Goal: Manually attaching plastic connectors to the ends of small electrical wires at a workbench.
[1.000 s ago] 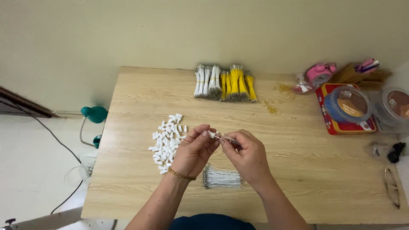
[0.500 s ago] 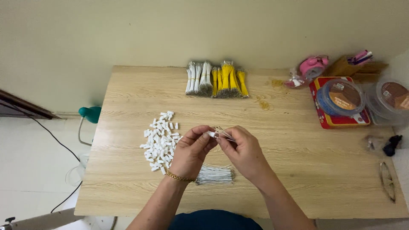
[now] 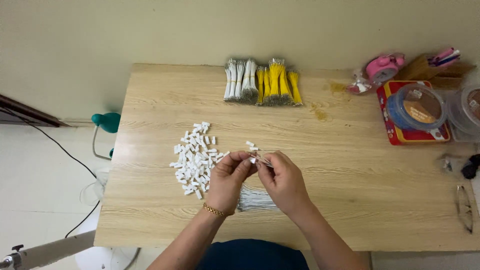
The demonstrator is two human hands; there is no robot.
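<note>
My left hand (image 3: 228, 181) and my right hand (image 3: 283, 181) meet over the middle of a wooden table (image 3: 350, 210). Together they pinch a few thin white wires (image 3: 261, 159) tipped with a small white connector (image 3: 252, 160). A heap of several small white plastic connectors (image 3: 194, 157) lies just left of my left hand. Under my hands rests a bundle of short white wires (image 3: 252, 199). My left wrist wears a gold bracelet.
Bundles of white wires (image 3: 239, 80) and yellow wires (image 3: 278, 82) lie at the table's far edge. At right sit a red tin (image 3: 393, 134) with a blue-lidded tub (image 3: 415, 106), a pink alarm clock (image 3: 381, 68) and spectacles (image 3: 465, 208). A teal fan (image 3: 106, 121) stands left of the table.
My hands stay together on the wires and connector. The view has shifted slightly, so the table's things sit a little further left in frame.
</note>
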